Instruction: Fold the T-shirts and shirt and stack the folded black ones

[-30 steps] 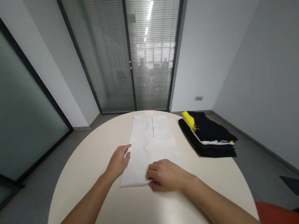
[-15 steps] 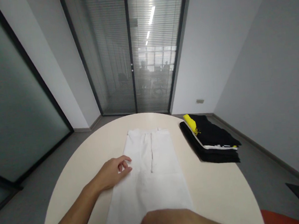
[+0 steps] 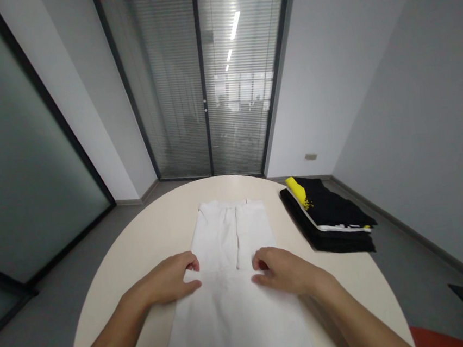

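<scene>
A white garment (image 3: 239,303) lies flat and lengthwise on the round cream table (image 3: 148,241), reaching from mid-table down to the near edge. My left hand (image 3: 171,280) rests on its left edge with the fingers curled onto the cloth. On the right edge, level with it, my right hand (image 3: 282,269) has its fingers bent and pinching the fabric. A seam runs down the far half of the garment between the two hands.
A stack of folded black clothes with a yellow and white piece (image 3: 328,216) sits at the table's right rim. Glass doors with blinds (image 3: 202,89) stand beyond the table. An orange seat corner (image 3: 436,339) shows at the bottom right.
The white garment has been unfolded toward me and now lies longer. My right hand went from its near edge to the right side; my left hand shifted slightly nearer along the left edge.
</scene>
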Demonstrator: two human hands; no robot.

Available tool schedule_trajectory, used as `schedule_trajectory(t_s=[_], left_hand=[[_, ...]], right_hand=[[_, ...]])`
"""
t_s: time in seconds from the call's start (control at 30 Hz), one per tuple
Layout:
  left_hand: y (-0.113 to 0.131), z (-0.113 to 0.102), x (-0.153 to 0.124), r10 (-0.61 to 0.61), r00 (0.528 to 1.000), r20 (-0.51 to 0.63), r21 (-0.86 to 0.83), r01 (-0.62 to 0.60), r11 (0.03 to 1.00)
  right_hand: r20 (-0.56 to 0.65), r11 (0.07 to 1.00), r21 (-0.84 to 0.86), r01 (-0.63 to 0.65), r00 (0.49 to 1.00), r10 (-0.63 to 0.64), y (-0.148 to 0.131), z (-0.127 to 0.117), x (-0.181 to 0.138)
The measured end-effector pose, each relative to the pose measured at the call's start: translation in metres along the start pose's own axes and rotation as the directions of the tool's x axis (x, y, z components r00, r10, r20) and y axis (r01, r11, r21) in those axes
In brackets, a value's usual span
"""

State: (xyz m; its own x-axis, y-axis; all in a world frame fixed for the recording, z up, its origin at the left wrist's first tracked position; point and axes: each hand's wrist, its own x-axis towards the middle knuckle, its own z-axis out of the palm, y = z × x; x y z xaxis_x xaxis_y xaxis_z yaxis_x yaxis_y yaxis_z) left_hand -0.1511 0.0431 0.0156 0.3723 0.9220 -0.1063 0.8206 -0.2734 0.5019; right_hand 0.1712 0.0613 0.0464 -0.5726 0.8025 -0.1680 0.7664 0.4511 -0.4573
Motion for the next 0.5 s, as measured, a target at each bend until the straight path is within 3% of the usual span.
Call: schedule_trajectory(t_s=[0.2, 0.37, 0.5], left_hand=[[0.002, -0.004, 0.0, 0.084, 0.996, 0.01, -0.06, -0.083, 0.995], [-0.001, -0.008, -0.002, 0.045, 0.996, 0.077, -0.206, -0.028, 0.978], [-0.001, -0.016, -0.003, 0.018, 0.998, 0.067, -0.31, 0.004, 0.951]], right_hand=[[0.044, 0.998, 0.057, 0.011, 0.999, -0.013, 0.006, 0.003, -0.003], [0.156, 0.997, 0.06, -0.051, 0.987, 0.041, 0.011, -0.005, -0.006], [0.168, 0.97, 0.233, 0.064, 0.98, -0.105, 0.015, -0.018, -0.01]])
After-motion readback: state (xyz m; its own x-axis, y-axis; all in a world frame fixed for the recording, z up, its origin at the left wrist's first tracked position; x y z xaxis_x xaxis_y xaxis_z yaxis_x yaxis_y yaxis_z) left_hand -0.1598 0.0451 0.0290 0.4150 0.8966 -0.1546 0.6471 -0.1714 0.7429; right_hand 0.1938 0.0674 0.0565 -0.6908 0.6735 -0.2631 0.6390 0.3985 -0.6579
